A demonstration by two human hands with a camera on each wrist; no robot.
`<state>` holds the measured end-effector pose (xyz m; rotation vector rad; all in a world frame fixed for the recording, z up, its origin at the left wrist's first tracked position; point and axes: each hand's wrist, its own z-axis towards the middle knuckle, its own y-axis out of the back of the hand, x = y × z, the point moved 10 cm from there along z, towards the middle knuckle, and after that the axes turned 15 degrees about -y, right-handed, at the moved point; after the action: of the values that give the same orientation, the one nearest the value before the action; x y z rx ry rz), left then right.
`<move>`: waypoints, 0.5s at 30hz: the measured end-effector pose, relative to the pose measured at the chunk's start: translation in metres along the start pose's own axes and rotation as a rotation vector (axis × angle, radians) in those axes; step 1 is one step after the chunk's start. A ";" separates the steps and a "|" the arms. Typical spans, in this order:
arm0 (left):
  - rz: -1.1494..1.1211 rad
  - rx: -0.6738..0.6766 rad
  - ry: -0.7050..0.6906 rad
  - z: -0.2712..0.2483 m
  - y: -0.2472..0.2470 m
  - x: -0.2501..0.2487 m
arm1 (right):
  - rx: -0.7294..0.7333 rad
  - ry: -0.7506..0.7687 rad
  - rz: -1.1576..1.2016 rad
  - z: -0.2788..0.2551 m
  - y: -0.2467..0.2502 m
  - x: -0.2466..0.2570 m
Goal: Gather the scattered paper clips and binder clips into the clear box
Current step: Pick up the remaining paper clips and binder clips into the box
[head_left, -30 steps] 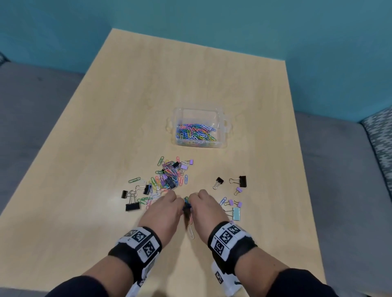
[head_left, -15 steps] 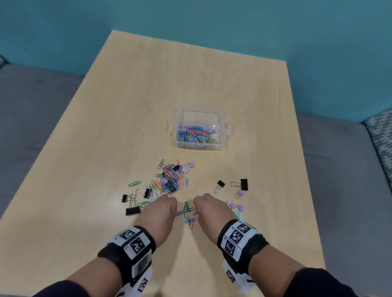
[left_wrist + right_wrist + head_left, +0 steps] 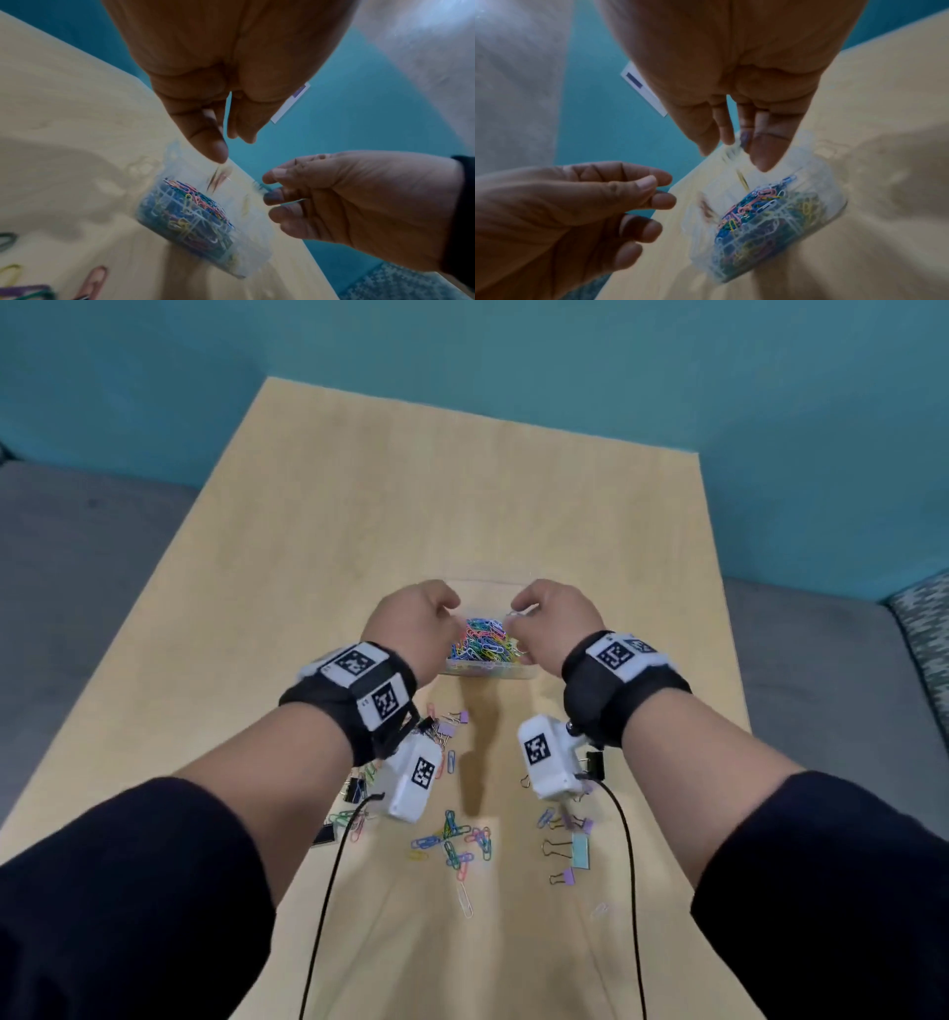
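Observation:
The clear box (image 3: 485, 671), heaped with coloured paper clips (image 3: 482, 642), sits mid-table. Both hands hover over it. My left hand (image 3: 452, 614) has thumb and fingers loosely parted, and a blurred clip (image 3: 218, 179) falls beneath them toward the box (image 3: 246, 259). The right hand (image 3: 513, 616) has its fingertips drawn together on a pale paper clip (image 3: 731, 150), while a yellow clip (image 3: 742, 179) drops into the box (image 3: 731, 270). Loose paper clips (image 3: 452, 839) and binder clips, one mint (image 3: 580, 850) and one purple (image 3: 567, 876), lie on the near tabletop under my forearms.
The wooden table (image 3: 462, 505) stands against a teal wall, with grey seating on both sides. More clips and black binder clips (image 3: 354, 788) lie partly hidden under the left wrist camera. Camera cables hang from both wrists across the near table.
Both hands rose from the scattered clips near the front edge and moved forward over the box. Clips they picked up now fall into it.

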<state>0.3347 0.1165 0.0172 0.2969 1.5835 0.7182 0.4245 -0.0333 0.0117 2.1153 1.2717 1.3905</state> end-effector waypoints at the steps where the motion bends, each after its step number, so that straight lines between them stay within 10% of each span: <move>1: 0.008 0.002 0.004 -0.003 0.001 0.003 | -0.017 0.002 -0.093 -0.002 0.000 -0.002; 4: 0.092 -0.017 -0.041 -0.034 0.007 0.005 | -0.106 0.109 -0.275 -0.029 -0.004 -0.011; 10: 0.313 0.375 -0.021 -0.159 -0.059 0.019 | 0.281 0.166 -0.529 -0.116 -0.102 -0.089; 15: 0.452 0.410 -0.039 -0.204 -0.094 0.028 | 0.254 0.231 -0.548 -0.153 -0.134 -0.113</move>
<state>0.1546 0.0050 -0.0626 0.9874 1.6359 0.7154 0.2108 -0.0799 -0.0681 1.5784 2.0204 1.2953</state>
